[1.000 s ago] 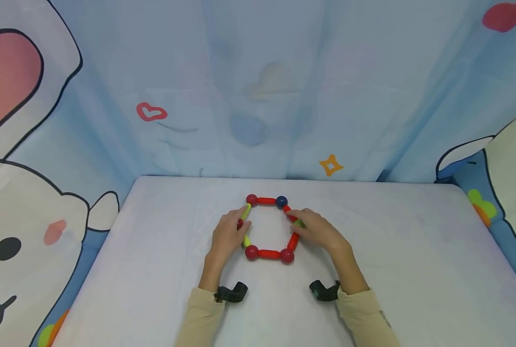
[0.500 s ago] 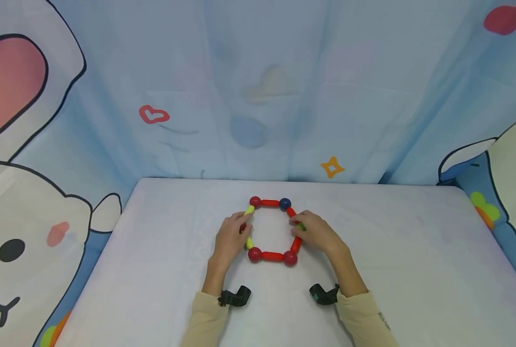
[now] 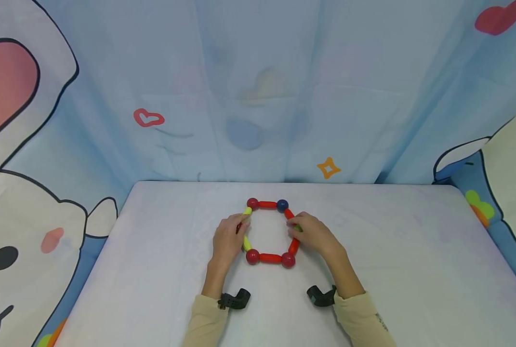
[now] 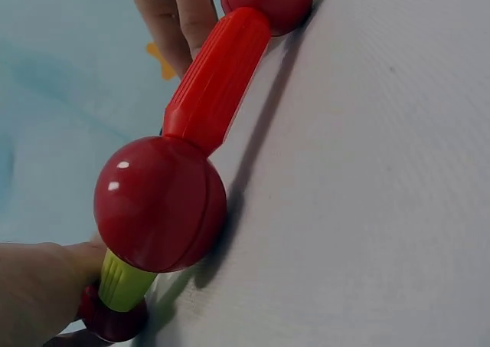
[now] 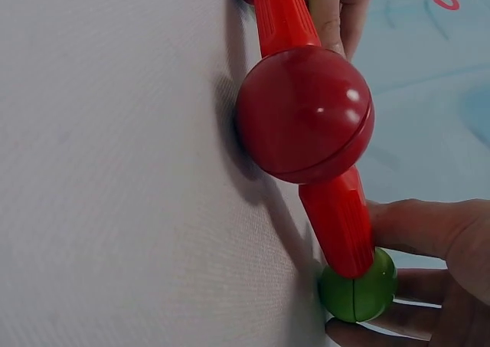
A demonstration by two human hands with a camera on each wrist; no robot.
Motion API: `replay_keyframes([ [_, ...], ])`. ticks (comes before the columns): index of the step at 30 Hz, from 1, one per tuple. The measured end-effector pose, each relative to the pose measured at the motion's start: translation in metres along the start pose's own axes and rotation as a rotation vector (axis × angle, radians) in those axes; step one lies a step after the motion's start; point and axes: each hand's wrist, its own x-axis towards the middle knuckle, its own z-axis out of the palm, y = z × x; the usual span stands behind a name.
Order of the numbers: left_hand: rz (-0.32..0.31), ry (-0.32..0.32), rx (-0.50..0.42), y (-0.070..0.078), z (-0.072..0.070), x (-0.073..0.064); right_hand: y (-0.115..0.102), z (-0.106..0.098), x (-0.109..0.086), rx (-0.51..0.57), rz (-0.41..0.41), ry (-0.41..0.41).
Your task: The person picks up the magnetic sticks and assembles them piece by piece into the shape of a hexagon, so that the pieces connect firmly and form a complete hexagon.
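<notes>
A six-sided ring of building rods and balls lies flat on the white table. Its far side is a red rod (image 3: 267, 205) between a red ball (image 3: 252, 204) and a blue ball (image 3: 282, 206); its near side is another red rod (image 4: 217, 79) with a red ball (image 4: 159, 203) at each end. My left hand (image 3: 228, 236) grips the dark red ball (image 4: 111, 320) midway along the left side, between two yellow-green rods (image 4: 124, 282). On the right side, my right hand (image 3: 313, 232) holds the green ball (image 5: 360, 286) joining two red rods (image 5: 341, 220), thumb against one rod.
The white-covered table (image 3: 162, 270) ends at a light blue printed curtain (image 3: 258, 120) behind. Black wrist cameras (image 3: 235, 299) sit on both wrists, over the tabletop nearer the body.
The whole head view has shifted a little. Left fingers have drawn slightly back along the far yellow-green rod; both hands stay on the ring, which keeps its shape.
</notes>
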Motion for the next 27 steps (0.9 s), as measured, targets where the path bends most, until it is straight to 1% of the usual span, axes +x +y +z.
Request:
replay_keyframes([
  [2, -0.016, 0.020, -0.011, 0.000, 0.001, 0.001, 0.000, 0.000, 0.000, -0.005, 0.002, -0.003],
  [5, -0.046, 0.027, -0.008, 0.001, 0.002, 0.003, 0.000, 0.000, 0.000, -0.009, 0.005, -0.005],
  [14, -0.060, 0.065, 0.003, 0.003, 0.006, 0.010, 0.000, 0.001, -0.001, -0.034, -0.017, 0.014],
  [20, -0.070, 0.053, 0.007, 0.001, 0.007, 0.013, 0.000, 0.000, -0.001, -0.037, -0.014, 0.011],
  [27, -0.051, 0.039, -0.027, -0.004, 0.007, 0.013, -0.002, 0.000, 0.001, -0.026, 0.007, 0.003],
])
